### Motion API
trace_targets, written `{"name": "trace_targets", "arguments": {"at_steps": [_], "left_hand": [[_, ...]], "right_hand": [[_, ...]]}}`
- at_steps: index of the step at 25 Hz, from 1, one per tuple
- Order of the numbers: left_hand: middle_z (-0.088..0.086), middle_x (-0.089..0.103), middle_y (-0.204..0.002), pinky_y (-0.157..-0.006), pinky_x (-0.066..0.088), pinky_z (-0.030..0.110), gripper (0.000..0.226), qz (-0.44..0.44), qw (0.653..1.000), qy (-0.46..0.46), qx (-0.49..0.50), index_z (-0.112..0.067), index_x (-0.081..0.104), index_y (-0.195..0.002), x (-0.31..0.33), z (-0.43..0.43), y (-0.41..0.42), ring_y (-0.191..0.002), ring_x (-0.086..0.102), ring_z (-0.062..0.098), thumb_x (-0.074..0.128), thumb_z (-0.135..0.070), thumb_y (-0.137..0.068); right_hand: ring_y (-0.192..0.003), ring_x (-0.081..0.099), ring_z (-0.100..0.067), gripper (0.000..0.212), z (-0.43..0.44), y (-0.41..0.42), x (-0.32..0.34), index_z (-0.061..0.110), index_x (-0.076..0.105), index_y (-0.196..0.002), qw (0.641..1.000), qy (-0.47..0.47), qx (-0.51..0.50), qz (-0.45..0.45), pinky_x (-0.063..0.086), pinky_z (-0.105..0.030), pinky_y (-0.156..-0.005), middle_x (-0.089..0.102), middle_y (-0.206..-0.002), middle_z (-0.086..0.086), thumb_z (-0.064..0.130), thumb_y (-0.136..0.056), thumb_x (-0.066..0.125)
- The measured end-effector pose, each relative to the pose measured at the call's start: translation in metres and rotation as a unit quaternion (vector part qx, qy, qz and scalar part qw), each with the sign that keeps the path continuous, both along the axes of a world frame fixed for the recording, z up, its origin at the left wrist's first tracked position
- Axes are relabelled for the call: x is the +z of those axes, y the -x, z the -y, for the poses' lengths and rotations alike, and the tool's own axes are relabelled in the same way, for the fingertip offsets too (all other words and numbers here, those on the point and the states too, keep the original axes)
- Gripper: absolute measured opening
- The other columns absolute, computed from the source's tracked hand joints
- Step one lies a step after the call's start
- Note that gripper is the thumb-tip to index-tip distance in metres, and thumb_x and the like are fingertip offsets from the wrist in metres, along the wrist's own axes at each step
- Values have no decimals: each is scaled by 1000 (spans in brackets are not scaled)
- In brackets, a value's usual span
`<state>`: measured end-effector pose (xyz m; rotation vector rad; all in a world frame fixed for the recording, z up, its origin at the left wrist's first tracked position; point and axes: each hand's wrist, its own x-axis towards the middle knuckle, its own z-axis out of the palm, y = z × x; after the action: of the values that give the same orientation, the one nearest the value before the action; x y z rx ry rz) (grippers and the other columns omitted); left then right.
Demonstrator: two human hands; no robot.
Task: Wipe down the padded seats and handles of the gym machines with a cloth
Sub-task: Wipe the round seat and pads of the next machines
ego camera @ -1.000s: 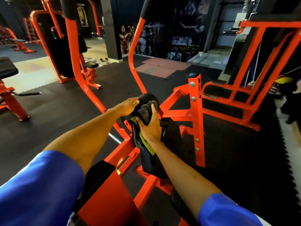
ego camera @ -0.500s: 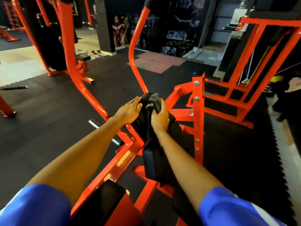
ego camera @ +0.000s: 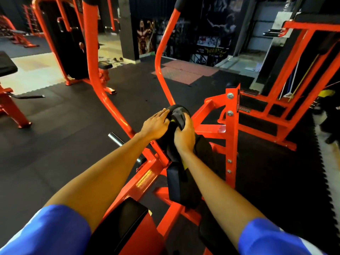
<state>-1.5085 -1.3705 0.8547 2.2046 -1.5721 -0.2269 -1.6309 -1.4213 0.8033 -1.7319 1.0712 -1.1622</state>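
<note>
Clearance around the upright pad (ego camera: pixel 173 186) was tight. Its top was taken up by the left hand (ego camera: pixel 156 124), lying flat, and the right hand (ego camera: pixel 184 135), gripping the cloth (ego camera: pixel 179 116). On the left, a curved orange lever arm (ego camera: pixel 93 70) and a chrome peg (ego camera: pixel 116 138) narrowed access. A bolted orange post (ego camera: pixel 232 135) stood near on the right. Open floor mat (ego camera: pixel 55 144) lay further left.

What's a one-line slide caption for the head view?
Right hand grips a dark cloth against the black pad of an orange machine while the left hand rests flat on it.
</note>
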Motion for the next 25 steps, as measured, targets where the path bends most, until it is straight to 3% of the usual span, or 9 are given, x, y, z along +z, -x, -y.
{"name": "trace_targets", "arguments": {"at_steps": [4, 7, 9, 12, 16, 19, 21, 25], "left_hand": [[0, 16, -170, -124, 4, 25, 52, 16, 999, -10, -38, -16, 25, -161, -1, 0, 6, -156, 13, 11, 29, -29, -111], [6, 47, -155, -122, 27, 33, 42, -172, 985, 14, 6, -14, 54, -146, 12, 6, -10, -146, 41, 22, 37, -28, -110], [8, 64, -138, -116, 38, 40, 44, -250, 966, 31, 53, -18, 68, -131, 10, 16, -27, -130, 57, 25, 40, -41, -105], [8, 55, -149, -118, 34, 44, 60, -226, 972, -8, 71, -29, 56, -143, 6, 19, -26, -137, 50, 31, 26, -55, -98], [6, 35, -163, -118, 26, 40, 53, -167, 979, -39, 107, -36, 31, -158, 19, 9, 2, -147, 36, 34, 15, -48, -109], [7, 28, -166, -118, 21, 34, 51, -164, 983, -12, 88, -21, 34, -158, 33, -1, 27, -152, 27, 28, 14, -35, -112], [12, 34, -163, -115, 23, 34, 51, -154, 986, -11, 61, -12, 41, -152, 37, -1, 34, -149, 32, 28, 14, -31, -113], [22, 46, -153, -115, 32, 41, 69, -207, 971, -23, 113, -9, 49, -148, 25, 9, 0, -140, 44, 35, 15, -53, -108]], "right_hand": [[-134, 53, -33, 52, 66, -11, 28, 24, 55, -141, 997, -74, -31, -21, 42, -43, -108, 57, -143, -6, 11, -91, 54], [-139, 49, -30, 53, 48, -10, 30, 28, 52, -145, 998, -51, -14, -41, 39, -44, -113, 53, -149, -4, 20, -93, 58], [-144, 43, -26, 58, 6, -4, 19, 29, 51, -148, 999, -14, -1, -40, 34, -42, -119, 49, -155, -1, 21, -93, 64], [-147, 38, -19, 57, -33, 7, 1, 30, 49, -150, 997, 52, 36, -49, 32, -39, -119, 47, -158, 3, 28, -96, 68], [-148, 38, -24, 55, 6, -5, 13, 29, 50, -148, 993, 73, 17, -89, 32, -44, -120, 44, -160, 1, 21, -95, 64], [-138, 49, -31, 50, 50, -20, 38, 30, 54, -142, 994, 18, -5, -107, 38, -45, -114, 52, -149, -4, 27, -92, 62], [-133, 53, -35, 47, 66, -22, 47, 31, 53, -139, 994, -28, -8, -103, 41, -46, -111, 53, -145, -6, 29, -93, 58], [-143, 44, -30, 58, 21, -17, 35, 29, 49, -147, 994, 16, -19, -105, 34, -47, -117, 49, -154, -4, 36, -92, 65]]}}
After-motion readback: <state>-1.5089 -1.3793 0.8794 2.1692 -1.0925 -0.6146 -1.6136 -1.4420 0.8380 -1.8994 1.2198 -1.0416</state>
